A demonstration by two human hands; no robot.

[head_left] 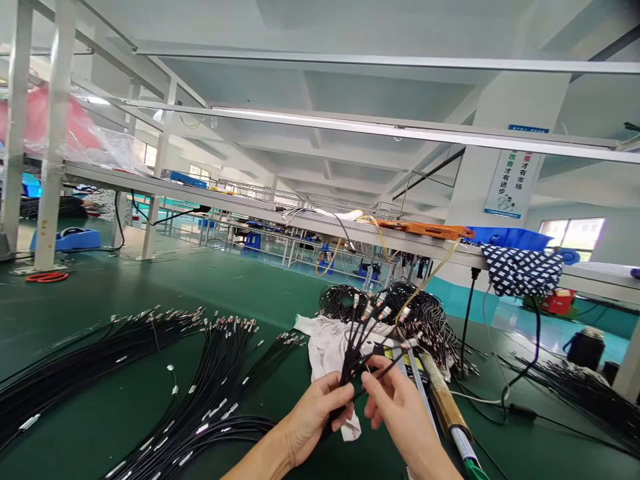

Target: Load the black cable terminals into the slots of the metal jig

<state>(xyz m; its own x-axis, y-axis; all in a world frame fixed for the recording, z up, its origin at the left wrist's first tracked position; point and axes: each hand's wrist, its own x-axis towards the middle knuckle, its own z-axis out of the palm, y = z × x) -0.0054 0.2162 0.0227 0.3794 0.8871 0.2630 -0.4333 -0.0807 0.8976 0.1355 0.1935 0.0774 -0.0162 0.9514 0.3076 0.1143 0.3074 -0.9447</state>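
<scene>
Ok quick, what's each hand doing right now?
Left hand: closed around a bundle of black cables.
Right hand: fingertips pinching one black cable of that bundle.

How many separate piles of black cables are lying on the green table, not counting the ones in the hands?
3, maybe more hidden. One long spread of black cables left of the left hand; one coiled heap behind the white cloth; one bundle at far right, beyond the right hand.

white cloth (325, 347) | tape dispenser (70, 239) | red ring (47, 277) | polka-dot fabric (520, 269) | orange tray (425, 229)
</scene>
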